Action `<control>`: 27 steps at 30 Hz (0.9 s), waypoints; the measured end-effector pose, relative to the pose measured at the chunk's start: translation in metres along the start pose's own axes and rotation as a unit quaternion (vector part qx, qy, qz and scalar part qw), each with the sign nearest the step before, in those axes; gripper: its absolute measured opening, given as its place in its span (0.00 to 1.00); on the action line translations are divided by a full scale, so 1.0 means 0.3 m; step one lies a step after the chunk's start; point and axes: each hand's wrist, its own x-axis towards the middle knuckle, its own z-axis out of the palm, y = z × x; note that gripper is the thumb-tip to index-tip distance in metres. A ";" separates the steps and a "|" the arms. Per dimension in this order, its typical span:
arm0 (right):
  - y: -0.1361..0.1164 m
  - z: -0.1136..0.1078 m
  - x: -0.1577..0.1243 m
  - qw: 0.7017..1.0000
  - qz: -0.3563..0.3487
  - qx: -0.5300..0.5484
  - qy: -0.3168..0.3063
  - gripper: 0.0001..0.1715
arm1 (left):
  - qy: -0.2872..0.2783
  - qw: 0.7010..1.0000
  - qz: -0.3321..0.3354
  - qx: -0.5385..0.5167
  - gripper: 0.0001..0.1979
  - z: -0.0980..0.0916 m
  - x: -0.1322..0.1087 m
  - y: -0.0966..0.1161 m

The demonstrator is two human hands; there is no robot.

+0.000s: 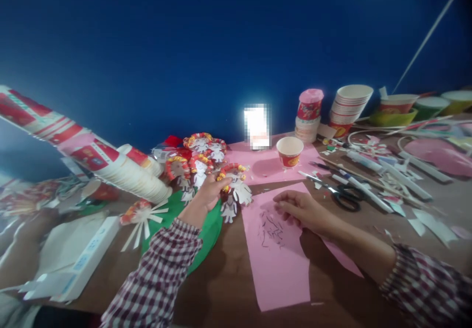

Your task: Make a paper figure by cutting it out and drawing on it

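My left hand (209, 193) is closed, thumb on top, on a paper-figure craft (239, 185) with a red-and-yellow ring and white cut-out figures below it. My right hand (300, 207) hovers over or rests on a sheet of pink paper (278, 279); its fingers are loosely curved and apart, and nothing shows in them. Beneath its fingertips, short dark thin bits (271, 232) lie scattered on the sheet. Similar ringed paper crafts (201, 163) are grouped beyond my left hand. A round green sheet (206, 249) lies under my left forearm.
Scissors (344, 195) lie right of the pink sheet, among pens and paper scraps. One paper cup (290, 153) stands on pink paper at the back, near a cup stack (350, 109). A long row of nested cups (92, 153) slants at left. Another person's arm (18, 249) is far left.
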 end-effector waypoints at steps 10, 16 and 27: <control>0.022 -0.004 0.005 1.000 -0.003 -0.014 -0.012 0.15 | 0.063 0.997 -0.028 0.035 0.18 -0.199 -0.038 0.024; 0.032 -0.004 0.007 1.000 -0.012 -0.009 -0.012 0.17 | 0.065 0.996 -0.029 0.046 0.18 -0.224 -0.059 0.051; 0.042 -0.008 0.009 0.999 -0.016 -0.007 -0.026 0.18 | 0.056 0.997 -0.003 0.056 0.22 -0.232 -0.037 0.044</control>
